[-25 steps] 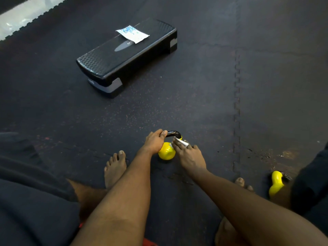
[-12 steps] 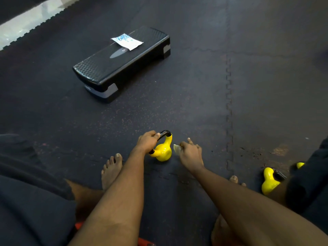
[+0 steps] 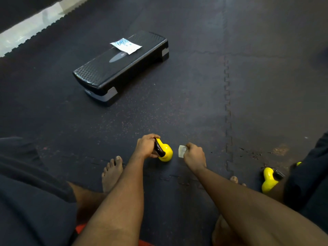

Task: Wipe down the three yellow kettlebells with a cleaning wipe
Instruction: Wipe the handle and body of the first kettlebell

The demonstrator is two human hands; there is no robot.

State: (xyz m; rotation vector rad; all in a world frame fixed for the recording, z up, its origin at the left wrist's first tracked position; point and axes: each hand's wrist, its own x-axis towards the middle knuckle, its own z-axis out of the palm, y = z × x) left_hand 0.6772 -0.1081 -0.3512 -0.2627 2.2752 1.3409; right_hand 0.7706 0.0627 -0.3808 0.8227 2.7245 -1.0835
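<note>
Dark rubber floor: the left hand grips the black handle of a tilted yellow kettlebell — just to its right the right hand pinches the wipe, apart from it.

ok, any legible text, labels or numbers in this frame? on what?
Nothing legible.
The packet on the step platform: blue print, too blurred to read.
The grey oval badge on its top: marks too small to read.
The held kettlebell: no marking shows.
</note>
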